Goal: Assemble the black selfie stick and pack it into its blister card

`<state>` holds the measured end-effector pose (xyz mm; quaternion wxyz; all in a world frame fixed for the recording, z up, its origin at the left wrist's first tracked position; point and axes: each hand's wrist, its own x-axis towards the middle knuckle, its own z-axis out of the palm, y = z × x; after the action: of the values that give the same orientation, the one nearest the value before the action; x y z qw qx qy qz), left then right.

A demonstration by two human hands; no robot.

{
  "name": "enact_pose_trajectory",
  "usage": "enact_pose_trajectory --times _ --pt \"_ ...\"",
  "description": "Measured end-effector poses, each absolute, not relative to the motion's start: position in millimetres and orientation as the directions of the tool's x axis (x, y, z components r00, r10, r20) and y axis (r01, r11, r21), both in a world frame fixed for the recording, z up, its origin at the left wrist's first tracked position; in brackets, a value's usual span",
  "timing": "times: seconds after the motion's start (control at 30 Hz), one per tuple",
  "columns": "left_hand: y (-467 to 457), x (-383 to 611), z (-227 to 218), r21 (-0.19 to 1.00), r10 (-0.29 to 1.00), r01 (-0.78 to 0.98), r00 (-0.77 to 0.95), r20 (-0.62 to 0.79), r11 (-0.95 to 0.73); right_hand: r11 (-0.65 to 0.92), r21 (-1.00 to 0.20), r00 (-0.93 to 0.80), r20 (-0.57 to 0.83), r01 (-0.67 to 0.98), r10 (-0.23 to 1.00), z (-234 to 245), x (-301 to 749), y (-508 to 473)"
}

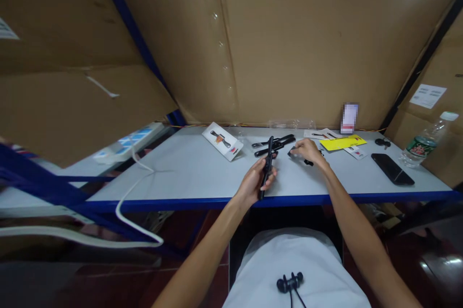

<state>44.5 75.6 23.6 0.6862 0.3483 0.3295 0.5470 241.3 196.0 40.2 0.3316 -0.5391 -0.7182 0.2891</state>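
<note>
Head view, black strap [268, 163] in left hand [254, 181] (pointing forward)

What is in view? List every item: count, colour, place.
table: one, grey top, blue edge, in front
cardboard boxes: several, brown, behind and beside table
straps: two, black, table middle
card pack: one, white, left of straps
yellow card: one, yellow, back right
phone: one, black, table right
bottle: one, clear with green label, far right
power strip: one, white, shelf at left
earphones: one pair, black, on the person's chest
slim bar: one, black, in left hand grip
small part: one, dark, under right hand
left hand: one, above table edge
right hand: one, on table middle
</note>
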Motion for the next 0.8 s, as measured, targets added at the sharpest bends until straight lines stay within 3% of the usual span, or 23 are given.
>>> enact_pose_trajectory --times 0.1,0.17,0.23,0.33,0.47,0.8 --pt "73.3 54.9 21.1 0.920 0.982 -0.367 0.173 -0.081 0.141 0.145 -0.980 -0.053 0.139 0.133 0.989 40.8 243.7 159.0" --pt "72.4 65.4 19.5 0.928 0.979 -0.331 0.162 -0.123 0.172 0.066 -0.991 -0.062 0.073 -0.112 0.995 40.9 246.9 134.9" --pt "71.9 76.9 18.5 0.911 0.979 -0.370 0.157 -0.130 0.181 0.018 -0.975 -0.071 0.034 -0.221 0.997 39.1 249.6 115.2" --pt "72.4 90.6 18.1 0.890 0.989 -0.438 0.123 -0.086 0.131 0.020 -0.964 -0.019 0.026 -0.266 0.999 29.3 248.7 97.5" --pt "73.6 96.3 16.3 0.916 0.994 -0.392 0.100 -0.054 0.089 0.116 -0.963 0.093 0.096 -0.242 0.991 11.9 239.6 91.4" --pt "68.3 87.0 11.9 0.890 0.991 -0.449 0.130 -0.027 0.083 0.060 -0.976 -0.031 0.068 -0.209 0.997 10.6 242.2 90.8"
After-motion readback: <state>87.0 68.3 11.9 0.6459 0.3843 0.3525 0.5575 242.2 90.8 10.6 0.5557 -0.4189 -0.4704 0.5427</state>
